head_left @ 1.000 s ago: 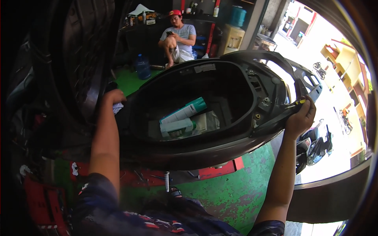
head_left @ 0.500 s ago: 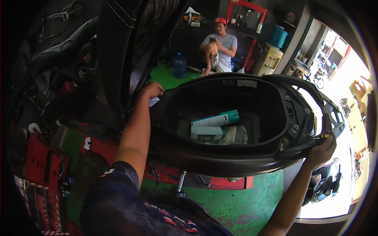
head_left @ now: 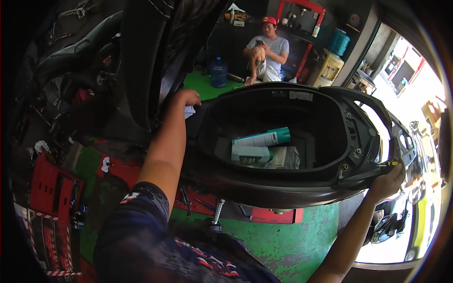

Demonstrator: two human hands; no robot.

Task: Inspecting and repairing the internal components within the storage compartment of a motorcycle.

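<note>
My left hand (head_left: pixel 188 98) is curled at the scooter's front end of the under-seat compartment, beside the raised black seat (head_left: pixel 160 56) and a pale cloth (head_left: pixel 189 111); what its fingers grip is hidden. My right hand (head_left: pixel 387 180) grips a small yellow-handled tool (head_left: pixel 394 163) against the black rear grab rail. Inside the open compartment (head_left: pixel 217 109) lie a teal-capped spray can (head_left: pixel 269 137), a translucent bottle (head_left: pixel 249 153) and a clear plastic bag (head_left: pixel 288 158).
A seated person (head_left: pixel 271 54) holds a phone beside a blue water jug (head_left: pixel 218 75) and dispenser (head_left: pixel 330 66). A red stand (head_left: pixel 283 216) is under the scooter, with tools on it. Red equipment (head_left: pixel 49 188) stands lower left; parked scooters (head_left: pixel 387 224) are outside.
The view has swung, so the scooter and room appear further right than a second ago. Both hands keep their places on the scooter. A yellow shape now shows outside at far right.
</note>
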